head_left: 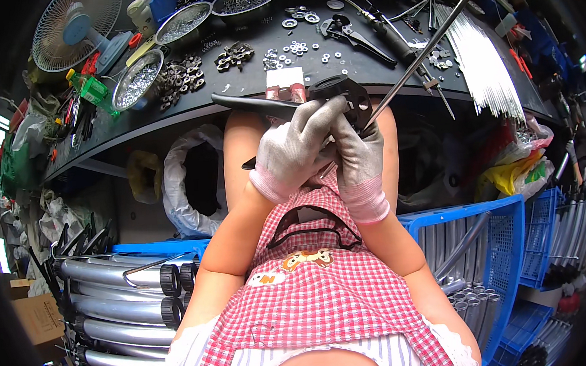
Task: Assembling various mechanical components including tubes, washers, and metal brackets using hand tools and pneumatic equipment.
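Both my hands wear grey gloves with pink cuffs and meet over my lap at the bench edge. Between them is a black part with a long lever [257, 105] pointing left and a rounded, holed head [341, 88]. My left hand [290, 147] is closed round this part below the lever. Pressed against its head are the closed fingers of my right hand [359, 154]. A long thin metal rod [425, 51] slants from beside my right fingers to the upper right; whether they touch it is unclear. Two red-wrapped pieces [285, 92] stand just behind the lever.
On the dark bench [235, 86] lie washers [295, 48], black clips [181, 81], metal bowls [138, 78], pliers [358, 39], a power screwdriver [395, 42] and a bundle of white rods [479, 60]. A fan [76, 28] stands far left. Metal tubes [124, 304] and a blue crate [502, 251] flank me.
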`<state>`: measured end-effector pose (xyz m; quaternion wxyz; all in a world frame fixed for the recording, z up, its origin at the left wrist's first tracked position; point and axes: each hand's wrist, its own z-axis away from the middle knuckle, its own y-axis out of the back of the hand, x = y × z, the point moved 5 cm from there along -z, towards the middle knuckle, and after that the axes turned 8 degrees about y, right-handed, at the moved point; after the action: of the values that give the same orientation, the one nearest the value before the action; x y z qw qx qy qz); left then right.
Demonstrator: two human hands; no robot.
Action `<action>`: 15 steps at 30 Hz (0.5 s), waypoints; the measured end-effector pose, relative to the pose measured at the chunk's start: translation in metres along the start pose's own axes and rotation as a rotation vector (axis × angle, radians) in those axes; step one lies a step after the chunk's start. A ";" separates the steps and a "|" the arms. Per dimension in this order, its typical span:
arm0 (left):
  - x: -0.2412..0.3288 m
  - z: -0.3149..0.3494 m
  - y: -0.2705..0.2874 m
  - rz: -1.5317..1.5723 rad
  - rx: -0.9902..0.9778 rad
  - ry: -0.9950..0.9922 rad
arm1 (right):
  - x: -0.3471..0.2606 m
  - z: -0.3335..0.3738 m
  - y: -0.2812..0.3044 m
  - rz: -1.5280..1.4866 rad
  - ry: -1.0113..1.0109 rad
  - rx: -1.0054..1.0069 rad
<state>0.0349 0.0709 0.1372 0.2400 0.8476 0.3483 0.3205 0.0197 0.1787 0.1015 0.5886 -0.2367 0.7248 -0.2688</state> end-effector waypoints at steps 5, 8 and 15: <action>0.000 0.003 0.002 0.027 -0.010 -0.015 | -0.006 -0.003 0.002 -0.002 -0.010 -0.049; 0.000 0.004 0.002 0.024 -0.041 -0.006 | -0.019 -0.006 0.007 0.137 -0.035 -0.044; -0.004 0.009 -0.002 0.163 0.052 -0.040 | -0.014 -0.001 -0.003 0.018 0.010 -0.076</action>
<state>0.0378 0.0677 0.1283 0.1980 0.8852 0.2814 0.3131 0.0213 0.1858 0.1134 0.5779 -0.2512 0.7395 -0.2370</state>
